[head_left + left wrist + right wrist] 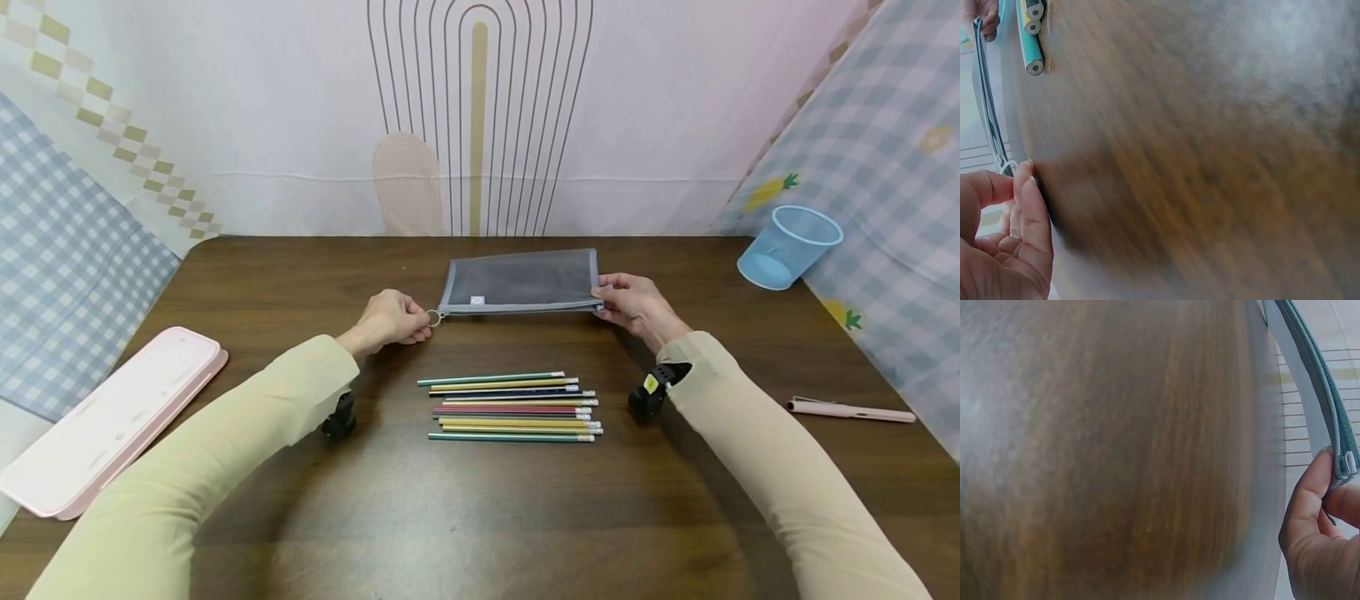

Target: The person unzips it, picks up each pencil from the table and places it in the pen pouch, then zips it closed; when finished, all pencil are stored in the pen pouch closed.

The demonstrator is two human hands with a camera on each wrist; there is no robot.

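Observation:
A grey see-through zip pouch [525, 279] lies toward the back of the table, its zipper edge facing me. My left hand [390, 318] pinches the metal ring [435, 317] at the pouch's front left corner. At the other end, my right hand [636, 307] grips the front right corner between thumb and fingers. The right wrist view shows the zipper end [1349, 464] at that grip. Nearer me, several pencils [517, 408] in green, yellow, dark and red lie side by side, eraser ends to the right. Neither hand touches them.
A pink-and-white pencil case [120, 417] lies at the left edge of the table. On the right are a tilted blue mesh cup [787, 247] and a pale pink pen [851, 409]. A patterned cloth [300, 108] hangs behind the table.

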